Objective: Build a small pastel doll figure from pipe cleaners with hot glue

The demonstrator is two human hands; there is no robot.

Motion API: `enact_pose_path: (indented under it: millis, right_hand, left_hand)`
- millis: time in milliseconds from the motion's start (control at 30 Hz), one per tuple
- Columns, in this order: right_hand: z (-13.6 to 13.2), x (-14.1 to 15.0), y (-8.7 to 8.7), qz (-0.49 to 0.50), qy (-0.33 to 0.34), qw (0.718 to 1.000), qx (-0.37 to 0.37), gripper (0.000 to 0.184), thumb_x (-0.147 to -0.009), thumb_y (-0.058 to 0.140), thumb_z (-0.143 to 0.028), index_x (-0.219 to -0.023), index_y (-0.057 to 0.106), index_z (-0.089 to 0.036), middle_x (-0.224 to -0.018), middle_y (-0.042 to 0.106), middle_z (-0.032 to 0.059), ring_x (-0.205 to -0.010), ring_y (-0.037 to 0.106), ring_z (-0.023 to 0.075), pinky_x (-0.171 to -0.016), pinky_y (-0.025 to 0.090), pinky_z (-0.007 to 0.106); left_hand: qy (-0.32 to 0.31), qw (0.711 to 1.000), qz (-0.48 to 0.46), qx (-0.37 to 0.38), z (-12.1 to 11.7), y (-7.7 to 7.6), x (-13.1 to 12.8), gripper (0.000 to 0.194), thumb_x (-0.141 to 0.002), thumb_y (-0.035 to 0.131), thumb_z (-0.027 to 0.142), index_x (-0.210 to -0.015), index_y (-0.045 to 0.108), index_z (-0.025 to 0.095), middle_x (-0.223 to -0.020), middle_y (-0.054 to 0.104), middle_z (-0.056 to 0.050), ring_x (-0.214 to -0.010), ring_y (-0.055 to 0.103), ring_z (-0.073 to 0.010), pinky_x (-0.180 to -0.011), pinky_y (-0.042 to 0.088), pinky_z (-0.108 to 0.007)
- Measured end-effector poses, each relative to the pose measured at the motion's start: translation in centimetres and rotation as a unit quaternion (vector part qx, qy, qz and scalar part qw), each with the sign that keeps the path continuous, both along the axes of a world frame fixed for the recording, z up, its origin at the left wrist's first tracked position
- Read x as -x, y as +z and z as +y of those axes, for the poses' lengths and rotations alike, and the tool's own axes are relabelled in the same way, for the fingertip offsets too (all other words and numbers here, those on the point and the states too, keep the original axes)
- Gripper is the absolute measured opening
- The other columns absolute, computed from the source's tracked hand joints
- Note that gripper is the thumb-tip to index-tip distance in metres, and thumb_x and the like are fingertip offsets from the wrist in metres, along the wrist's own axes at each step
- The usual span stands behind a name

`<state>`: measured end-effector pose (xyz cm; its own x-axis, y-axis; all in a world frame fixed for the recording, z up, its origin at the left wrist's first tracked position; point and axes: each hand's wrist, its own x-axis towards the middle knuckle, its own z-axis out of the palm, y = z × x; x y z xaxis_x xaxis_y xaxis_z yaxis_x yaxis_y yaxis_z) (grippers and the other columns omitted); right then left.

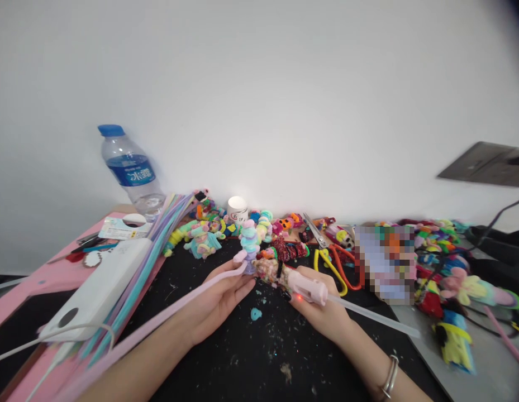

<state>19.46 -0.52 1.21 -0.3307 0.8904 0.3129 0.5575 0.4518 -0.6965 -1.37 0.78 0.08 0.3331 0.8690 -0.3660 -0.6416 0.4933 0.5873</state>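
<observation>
My left hand is closed on a pastel pipe-cleaner figure in blue, mint, pink and lilac, held upright at the middle of the black mat. From its base a long pink pipe cleaner trails over my left forearm. In my right hand is a small pink hot glue gun with a red light on and a translucent glue stick out the back. Its crusted front end points left at the figure's base; whether they touch, I cannot tell.
Several pipe-cleaner figures line the wall. Scissors with yellow and red handles lie behind my right hand. At left are a water bottle, a white box-like device with a cable and bundled pipe cleaners. A paper cup stands behind.
</observation>
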Motion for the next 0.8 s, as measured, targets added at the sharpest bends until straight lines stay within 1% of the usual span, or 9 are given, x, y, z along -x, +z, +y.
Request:
enact_pose_path:
  millis: [100,267,400,533,733,800]
  right_hand:
    - [0.04,-0.05,-0.03,-0.002,0.001,1.0,-0.007,0.022,-0.075,0.054,-0.021,-0.062,0.036,-0.021,-0.059,0.037,-0.0048,-0.049,0.036,0.01,-0.047,0.029,0.023]
    - [0.16,-0.01,0.09,-0.007,0.001,1.0,-0.031,0.023,-0.075,0.052,-0.02,-0.061,0.034,-0.021,-0.058,0.035,-0.0052,-0.049,0.036,0.0098,-0.048,0.028,0.023]
    - [0.19,0.04,0.2,-0.01,0.001,0.999,-0.038,0.023,-0.075,0.051,-0.02,-0.06,0.034,-0.021,-0.057,0.035,-0.0051,-0.048,0.035,0.0099,-0.046,0.028,0.023]
    - [0.17,0.04,0.33,-0.021,-0.005,0.999,-0.045,0.023,-0.075,0.051,-0.021,-0.059,0.035,-0.021,-0.056,0.036,-0.0049,-0.047,0.035,0.01,-0.045,0.028,0.022]
    - [0.23,-0.09,0.15,-0.037,-0.017,0.996,-0.08,0.022,-0.075,0.052,-0.021,-0.059,0.037,-0.02,-0.056,0.038,-0.0047,-0.047,0.037,0.0097,-0.045,0.029,0.022]
    - [0.25,-0.13,0.01,-0.038,-0.018,0.995,-0.089,0.021,-0.075,0.052,-0.021,-0.06,0.038,-0.02,-0.057,0.038,-0.0046,-0.048,0.038,0.0097,-0.046,0.029,0.022]
  left_hand:
    - [0.01,1.0,0.007,0.007,-0.01,0.09,0.02,0.02,-0.081,0.055,0.005,-0.096,0.063,0.015,-0.099,0.069,-0.007,-0.094,0.064,-0.0139,-0.088,0.049,-0.025]
    - [0.007,1.0,-0.005,-0.004,0.0,-0.03,0.08,0.02,-0.081,0.055,0.006,-0.097,0.063,0.015,-0.1,0.068,-0.007,-0.094,0.063,-0.0137,-0.088,0.049,-0.025]
    - [0.026,1.0,-0.006,0.016,-0.03,-0.1,0.1,0.023,-0.08,0.054,0.004,-0.099,0.061,0.016,-0.1,0.067,-0.006,-0.093,0.064,-0.0147,-0.09,0.049,-0.028]
    - [0.031,0.999,-0.007,0.023,-0.06,0.12,0.07,0.022,-0.081,0.053,0.004,-0.098,0.062,0.015,-0.103,0.066,-0.007,-0.092,0.064,-0.0152,-0.092,0.047,-0.029]
    - [0.021,0.999,-0.036,0.019,0.05,-0.01,0.18,0.029,-0.082,0.051,0.004,-0.107,0.059,0.016,-0.097,0.067,-0.006,-0.09,0.064,-0.015,-0.091,0.047,-0.03]
    - [0.021,0.999,-0.037,0.021,0.07,-0.06,0.2,0.028,-0.082,0.05,0.003,-0.106,0.06,0.016,-0.095,0.068,-0.006,-0.089,0.064,-0.0147,-0.089,0.048,-0.029]
